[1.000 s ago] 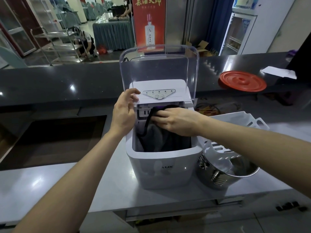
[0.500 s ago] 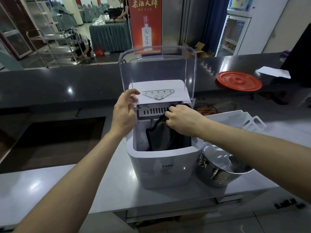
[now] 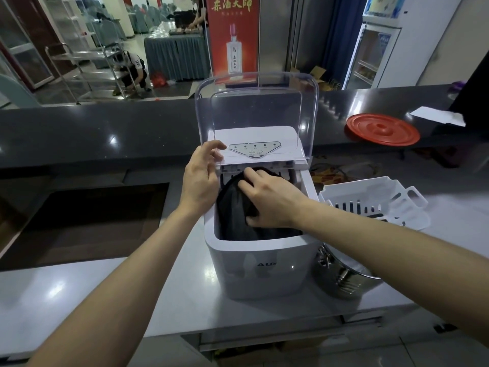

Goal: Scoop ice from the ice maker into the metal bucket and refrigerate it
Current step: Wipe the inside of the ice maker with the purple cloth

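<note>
Right hand [image 3: 267, 205] grips a dark cloth [image 3: 232, 210] inside the ice maker [image 3: 251, 274] (lid [image 3: 256, 102] up); left hand [image 3: 198, 181] hovers loosely spread.

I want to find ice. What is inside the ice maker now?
A dark cloth fills the ice maker, gripped by the right hand. No ice shows; anything under the cloth is hidden.

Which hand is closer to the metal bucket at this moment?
Right. The right hand grips the dark cloth inside the ice maker, beside the metal bucket; the left hand rests at the ice maker's opposite, left edge.
</note>
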Demonstrator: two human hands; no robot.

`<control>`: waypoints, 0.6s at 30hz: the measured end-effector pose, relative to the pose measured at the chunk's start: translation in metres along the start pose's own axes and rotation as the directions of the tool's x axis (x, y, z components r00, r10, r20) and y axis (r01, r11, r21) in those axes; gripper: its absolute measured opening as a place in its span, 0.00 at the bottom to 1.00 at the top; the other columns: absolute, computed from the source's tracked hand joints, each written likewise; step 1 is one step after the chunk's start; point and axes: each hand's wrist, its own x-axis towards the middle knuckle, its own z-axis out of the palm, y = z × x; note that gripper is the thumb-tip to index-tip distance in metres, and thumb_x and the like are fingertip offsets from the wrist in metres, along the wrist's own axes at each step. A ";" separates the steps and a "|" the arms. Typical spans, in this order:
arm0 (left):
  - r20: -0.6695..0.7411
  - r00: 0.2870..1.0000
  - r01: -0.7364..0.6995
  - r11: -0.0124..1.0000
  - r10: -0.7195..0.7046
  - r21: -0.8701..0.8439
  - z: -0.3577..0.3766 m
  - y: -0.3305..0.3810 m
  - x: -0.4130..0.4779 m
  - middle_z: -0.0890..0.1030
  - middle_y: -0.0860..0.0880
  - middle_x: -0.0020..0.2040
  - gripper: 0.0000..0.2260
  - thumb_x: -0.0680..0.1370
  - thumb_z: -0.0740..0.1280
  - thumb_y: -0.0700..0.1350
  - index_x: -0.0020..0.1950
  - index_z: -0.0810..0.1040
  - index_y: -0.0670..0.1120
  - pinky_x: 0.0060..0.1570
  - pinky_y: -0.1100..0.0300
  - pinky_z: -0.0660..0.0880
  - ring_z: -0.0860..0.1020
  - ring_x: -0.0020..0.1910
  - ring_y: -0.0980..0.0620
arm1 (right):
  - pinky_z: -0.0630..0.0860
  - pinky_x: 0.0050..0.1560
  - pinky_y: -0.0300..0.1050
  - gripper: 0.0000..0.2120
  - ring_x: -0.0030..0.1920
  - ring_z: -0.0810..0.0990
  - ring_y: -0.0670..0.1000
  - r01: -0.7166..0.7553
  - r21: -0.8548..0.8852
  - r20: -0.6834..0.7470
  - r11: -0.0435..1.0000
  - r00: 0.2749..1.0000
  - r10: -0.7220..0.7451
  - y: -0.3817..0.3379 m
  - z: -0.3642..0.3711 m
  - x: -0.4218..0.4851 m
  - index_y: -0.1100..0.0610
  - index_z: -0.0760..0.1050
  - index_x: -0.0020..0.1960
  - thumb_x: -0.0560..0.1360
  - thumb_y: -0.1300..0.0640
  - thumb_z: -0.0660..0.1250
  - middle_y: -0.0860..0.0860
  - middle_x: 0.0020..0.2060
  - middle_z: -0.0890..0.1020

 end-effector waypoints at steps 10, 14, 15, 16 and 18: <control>0.010 1.000 -0.003 1.000 0.004 -0.013 -0.001 0.002 -0.001 0.80 0.49 0.53 0.23 0.80 0.55 0.34 0.67 0.76 0.54 0.52 0.53 0.79 0.80 0.52 0.50 | 0.65 0.38 0.53 0.09 0.46 0.81 0.59 0.020 -0.196 -0.039 0.980 0.999 -0.028 -0.013 -0.005 0.021 0.57 0.77 0.58 0.82 0.59 0.60 0.55 0.55 0.79; 0.002 1.000 -0.002 1.000 0.003 -0.008 -0.001 0.001 -0.001 0.80 0.50 0.53 0.23 0.80 0.55 0.33 0.67 0.77 0.53 0.54 0.50 0.80 0.80 0.53 0.51 | 0.65 0.33 0.52 0.06 0.39 0.80 0.59 0.019 -0.201 -0.130 0.979 0.990 -0.046 0.004 -0.023 0.006 0.58 0.78 0.52 0.81 0.63 0.62 0.56 0.49 0.79; 0.001 1.000 0.001 1.000 -0.001 -0.010 -0.001 0.001 -0.001 0.80 0.50 0.53 0.23 0.80 0.55 0.33 0.67 0.77 0.54 0.55 0.49 0.80 0.80 0.53 0.51 | 0.66 0.32 0.52 0.05 0.38 0.80 0.60 0.009 -0.198 -0.160 0.980 0.986 -0.041 0.009 -0.029 0.003 0.59 0.78 0.51 0.80 0.64 0.63 0.57 0.48 0.80; 0.002 1.000 0.004 1.000 -0.004 -0.014 -0.001 0.001 -0.001 0.80 0.50 0.53 0.23 0.80 0.55 0.33 0.67 0.77 0.54 0.56 0.48 0.80 0.80 0.54 0.51 | 0.67 0.32 0.52 0.04 0.37 0.79 0.60 -0.006 -0.193 -0.196 0.981 0.980 -0.033 0.014 -0.035 0.001 0.59 0.77 0.50 0.79 0.65 0.64 0.57 0.47 0.80; 0.002 1.000 0.007 1.000 -0.007 -0.019 -0.002 0.000 -0.001 0.80 0.49 0.54 0.23 0.80 0.55 0.33 0.67 0.77 0.53 0.57 0.46 0.80 0.81 0.55 0.50 | 0.67 0.30 0.51 0.04 0.33 0.78 0.60 -0.047 -0.187 -0.278 0.981 0.961 -0.008 0.023 -0.045 0.000 0.59 0.77 0.47 0.77 0.66 0.66 0.58 0.43 0.79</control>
